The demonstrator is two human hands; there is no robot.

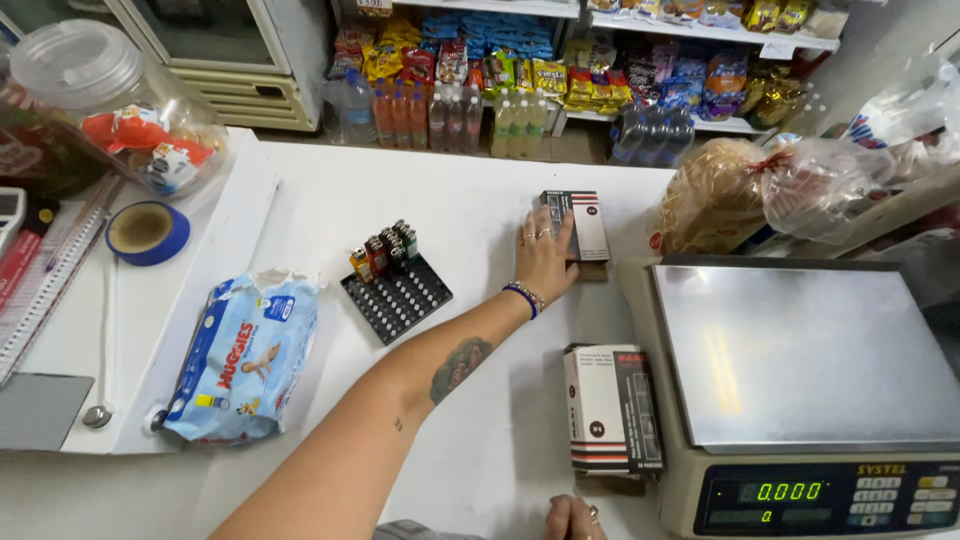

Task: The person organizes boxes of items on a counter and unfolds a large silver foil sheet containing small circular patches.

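My left hand reaches far across the white counter, fingers laid over the left side of a flat dark-and-white carton and thumb at its near edge. A beaded bracelet sits on that wrist and a tattoo on the forearm. A second carton of the same kind lies closer to me, right beside the scale. Only the knuckles of my right hand show at the bottom edge, just below this nearer carton and not touching it.
A digital scale with a steel pan fills the right side. A black tray of lighters, a blue wipes pack, a tape roll, a plastic jar and bagged bread surround the cartons. Stocked shelves stand behind.
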